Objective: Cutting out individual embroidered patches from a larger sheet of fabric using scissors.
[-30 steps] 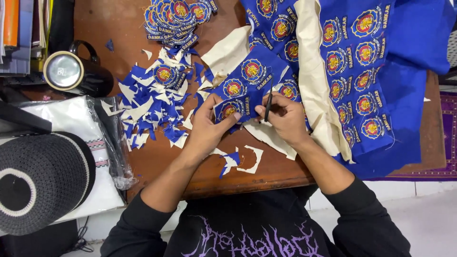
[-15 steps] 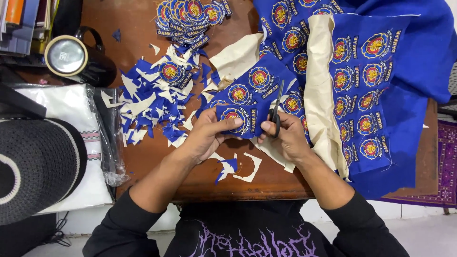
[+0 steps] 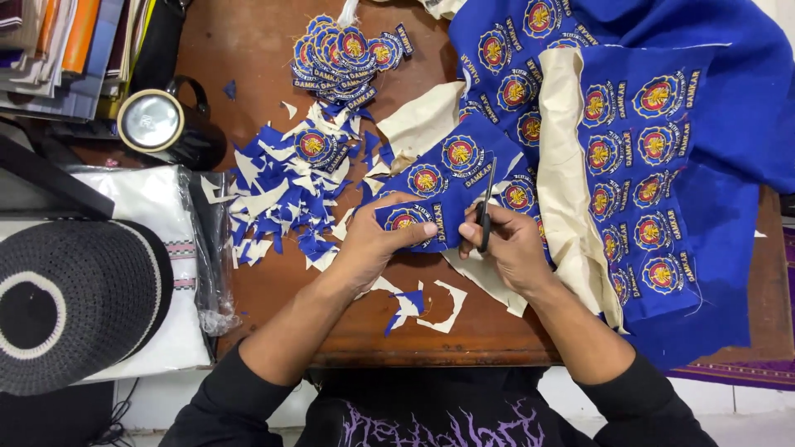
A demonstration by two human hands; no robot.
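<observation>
The blue strip of embroidered patches (image 3: pixel 447 186) lies on the table (image 3: pixel 265 50) just in front of you, and its near end is between your two hands. The fingers (image 3: pixel 414 230) of your left hand (image 3: pixel 373 240) are pressed together and pinch the near end of this strip, with the thumb on top of a round patch with a red and yellow middle. Your right hand (image 3: pixel 513 248) is closed around the handles of the black scissors (image 3: pixel 485 211); the fingers there are curled tight, and the blades point away from you, along the right edge of the strip. I cannot tell if the blades are apart or together.

Under your hands and a little nearer to you lie some cream and blue offcuts (image 3: pixel 426 302). To the left of your left hand there is a bigger pile of scraps (image 3: pixel 281 199), blue and cream mixed. Farther from you, at the far side of the table, is a stack of finished patches (image 3: pixel 348 54) that are already cut out. On your right side a large blue cloth (image 3: pixel 662 165) with many rows of the same patches covers the table, with a cream backing layer (image 3: pixel 567 165) folded over it. At far left stand a black mug (image 3: pixel 166 128), a black knitted cap (image 3: pixel 74 306) and a white folded cloth in plastic (image 3: pixel 157 207).
</observation>
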